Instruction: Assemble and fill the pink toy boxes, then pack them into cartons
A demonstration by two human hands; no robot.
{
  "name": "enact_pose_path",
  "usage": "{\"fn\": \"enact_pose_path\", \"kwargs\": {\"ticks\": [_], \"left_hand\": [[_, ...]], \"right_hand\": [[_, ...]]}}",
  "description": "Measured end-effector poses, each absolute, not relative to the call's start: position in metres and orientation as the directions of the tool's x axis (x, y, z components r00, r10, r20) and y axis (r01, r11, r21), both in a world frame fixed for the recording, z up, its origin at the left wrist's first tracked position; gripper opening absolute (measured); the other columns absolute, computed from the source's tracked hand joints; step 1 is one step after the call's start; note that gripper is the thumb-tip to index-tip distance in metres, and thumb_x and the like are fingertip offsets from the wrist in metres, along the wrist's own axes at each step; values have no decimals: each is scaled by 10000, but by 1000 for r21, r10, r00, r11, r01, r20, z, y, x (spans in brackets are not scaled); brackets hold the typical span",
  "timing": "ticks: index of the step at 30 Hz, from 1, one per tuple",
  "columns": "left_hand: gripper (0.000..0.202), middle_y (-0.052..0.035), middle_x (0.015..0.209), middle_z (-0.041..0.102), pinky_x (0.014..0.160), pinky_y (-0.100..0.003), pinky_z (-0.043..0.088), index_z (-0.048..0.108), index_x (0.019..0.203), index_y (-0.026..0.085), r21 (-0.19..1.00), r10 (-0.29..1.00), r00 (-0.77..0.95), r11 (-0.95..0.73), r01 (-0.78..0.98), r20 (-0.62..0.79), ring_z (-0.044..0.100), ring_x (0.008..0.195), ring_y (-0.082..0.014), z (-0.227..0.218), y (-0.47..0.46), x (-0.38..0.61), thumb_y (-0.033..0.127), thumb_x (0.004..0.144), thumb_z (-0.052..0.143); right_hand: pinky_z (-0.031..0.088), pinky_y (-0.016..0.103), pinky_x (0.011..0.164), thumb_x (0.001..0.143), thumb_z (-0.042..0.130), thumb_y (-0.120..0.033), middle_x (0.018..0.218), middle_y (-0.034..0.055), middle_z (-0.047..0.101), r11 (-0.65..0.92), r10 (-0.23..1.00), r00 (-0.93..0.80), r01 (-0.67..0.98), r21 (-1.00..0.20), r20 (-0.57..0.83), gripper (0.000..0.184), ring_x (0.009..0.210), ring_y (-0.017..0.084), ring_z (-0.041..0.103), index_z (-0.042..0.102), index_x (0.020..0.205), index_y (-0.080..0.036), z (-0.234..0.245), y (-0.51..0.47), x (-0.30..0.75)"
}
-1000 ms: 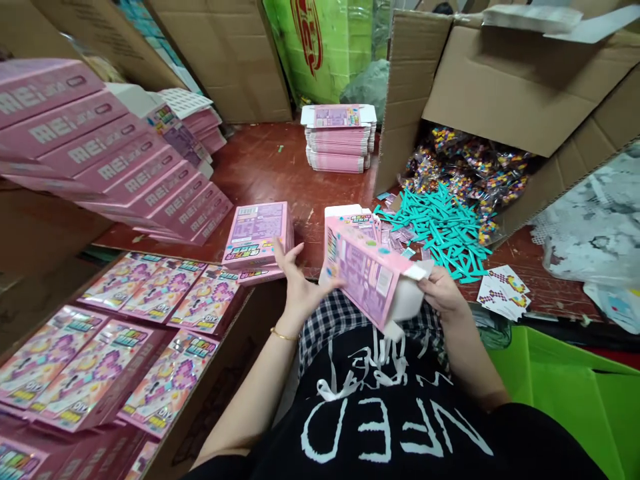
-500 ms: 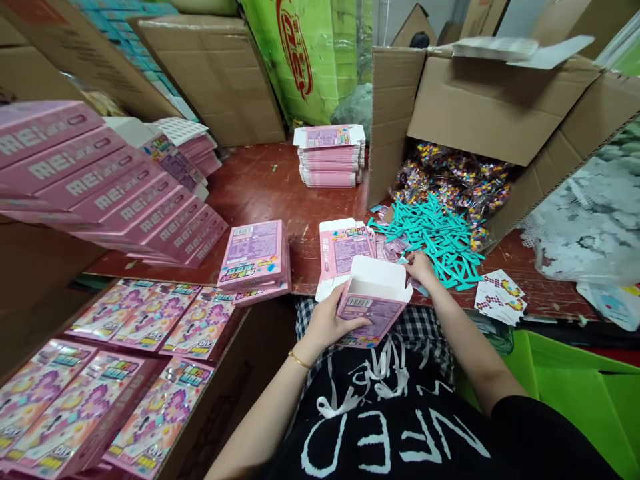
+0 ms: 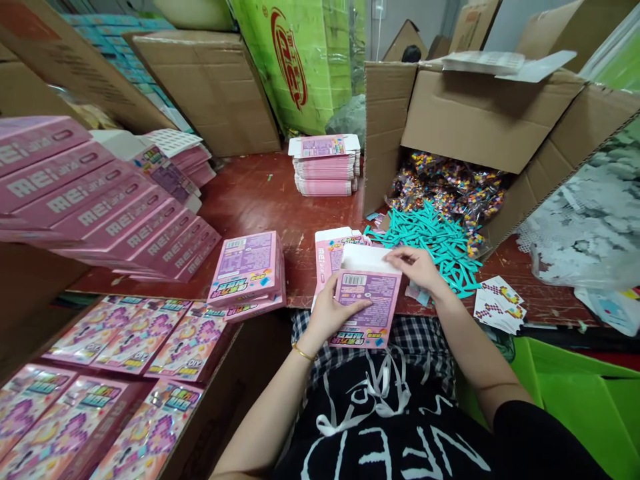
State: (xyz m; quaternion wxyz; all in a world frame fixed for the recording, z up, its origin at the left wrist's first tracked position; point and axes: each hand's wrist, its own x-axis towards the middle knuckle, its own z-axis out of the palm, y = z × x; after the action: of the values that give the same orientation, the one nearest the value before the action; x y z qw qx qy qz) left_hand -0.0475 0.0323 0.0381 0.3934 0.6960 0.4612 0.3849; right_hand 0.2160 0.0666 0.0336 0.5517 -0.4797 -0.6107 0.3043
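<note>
left hand (image 3: 327, 313) grips pink printed cardboard box (image 3: 367, 310) by its left side at near edge of red wooden table (image 3: 260, 193), long axis running away from the person; right hand (image 3: 417, 267) pinches its white far-end flap (image 3: 363, 259).

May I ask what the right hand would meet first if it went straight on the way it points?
Likely the white flap of the pink box in the left hand, just left of the right hand.
</note>
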Motion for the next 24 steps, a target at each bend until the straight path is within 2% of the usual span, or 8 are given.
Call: {"fn": "enact_pose_path", "kwargs": {"ticks": [3, 5, 9, 14, 17, 20, 22, 24], "left_hand": [[704, -96, 1116, 711, 951, -412, 557, 581, 1183, 167, 929, 963, 223, -213, 303, 148, 701, 1006, -250, 44, 44, -54, 479, 629, 883], [753, -118, 1197, 687, 995, -431, 540, 516, 1285, 177, 931, 974, 157, -205, 303, 164, 690, 1069, -256, 43, 60, -61, 460, 676, 858], [795, -180, 1400, 561, 1105, -467, 458, 326, 1458, 181, 939, 978, 31, -208, 273, 208, 604, 1253, -268, 24, 103, -74, 454, 824, 719], [801, -227, 1495, 443, 1191, -588, 291, 329, 1494, 144, 818, 970, 29, -220, 531, 242, 403, 1429, -356, -1, 130, -86, 463, 840, 666], [801, -245, 1596, 260, 1234, -589, 160, 341, 1499, 128, 673, 891, -35, -316, 669, 453, 205, 1519, -368, 8, 116, -81, 436, 843, 683], [600, -185, 1541, 391, 1234, -502, 250, 448, 1433, 179, 684, 828, 21, -476, 552, 560, 345, 1470, -297, 29, 93, -64, 375, 899, 640], [452, -149, 1422, 545, 1174, -455, 382, 544, 1335, 204, 803, 877, 124, -476, 358, 465, 510, 1352, -267, 38, 81, -48, 376, 922, 613], [413, -148, 1351, 616, 1095, -435, 476, 587, 1273, 200, 934, 929, 254, -315, 169, 268, 600, 1260, -262, 40, 73, -30, 425, 927, 605]], "right_hand": [[539, 357, 876, 805, 697, -467, 939, 74, 743, 299, 849, 346, 308, -903, 399, 315, 896, 197, 680, 710, 920, -174, 34, 132, 248], [543, 394, 898, 751, 737, -371, 960, 92, 723, 165, 809, 496, 326, -931, 317, 327, 904, 213, 675, 661, 984, -154, 32, 186, 274], [487, 479, 1010, 640, 791, -247, 1151, 164, 661, 74, 724, 631, 333, -940, 281, 584, 1071, 269, 631, 560, 1161, -121, 32, 270, 305], [492, 375, 1026, 783, 694, -398, 1261, 174, 596, 211, 380, 863, 270, -939, 333, 548, 1158, 224, 600, 508, 1217, -120, 63, 324, 318], [548, 347, 934, 838, 632, -412, 1075, 124, 666, 271, 485, 844, 106, -957, 231, 314, 1015, 199, 663, 560, 996, -151, 86, 337, 327], [578, 306, 861, 862, 600, -360, 948, 67, 674, 312, 601, 783, -49, -949, 157, 190, 910, 155, 682, 506, 858, -194, 87, 324, 323], [583, 289, 854, 852, 613, -363, 911, 32, 666, 336, 626, 766, -95, -937, 147, 218, 915, 136, 678, 459, 800, -217, 74, 295, 311], [589, 290, 840, 807, 673, -402, 857, 2, 659, 348, 678, 720, -139, -927, 147, 303, 894, 133, 679, 433, 751, -225, 53, 249, 293]]}}
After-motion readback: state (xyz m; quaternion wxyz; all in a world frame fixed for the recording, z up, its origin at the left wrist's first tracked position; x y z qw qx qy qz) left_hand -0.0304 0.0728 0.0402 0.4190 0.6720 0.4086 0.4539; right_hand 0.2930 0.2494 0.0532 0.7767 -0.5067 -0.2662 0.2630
